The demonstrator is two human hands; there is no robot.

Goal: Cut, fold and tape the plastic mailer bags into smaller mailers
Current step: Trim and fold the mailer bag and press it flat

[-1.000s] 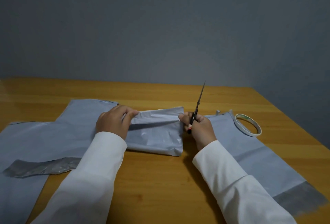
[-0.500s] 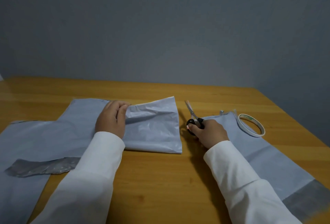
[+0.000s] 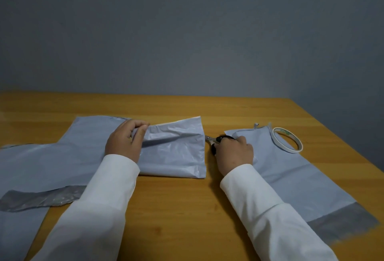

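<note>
The wooden table [image 3: 187, 208] fills the lower half of the view, with a plain grey wall [image 3: 187, 32] behind it. Spread flat over its left side lies the biggest sheet, a grey mailer bag [image 3: 52, 163] with a darker, shinier strip [image 3: 41, 198] curling across its near end. On the right side a second long mailer bag [image 3: 291, 173] runs from mid-table toward the near right corner, where it ends in a dark grey band [image 3: 342, 223]; two small curled scraps stick up at its far edge. Between the two, a smaller folded piece of mailer [image 3: 176, 152] sits crumpled, its near edge on the wood and its far edge lifted a little off it. Both arms come in from the bottom in white sleeves [image 3: 93, 215]. The left hand [image 3: 124, 142] is at the left end of the folded piece, fingers and thumb curled over and pinching its upper edge. The right hand [image 3: 234, 152] rests on the table just right of that piece, partly on the right-hand bag, fingers closed round the black handles of a pair of scissors [image 3: 214, 139]; the short metal blades point left, the tips close to the folded piece's right edge, though whether they touch it I cannot tell. A roll of white tape [image 3: 287, 139] lies beyond the right hand, on the far corner of the right bag.
</note>
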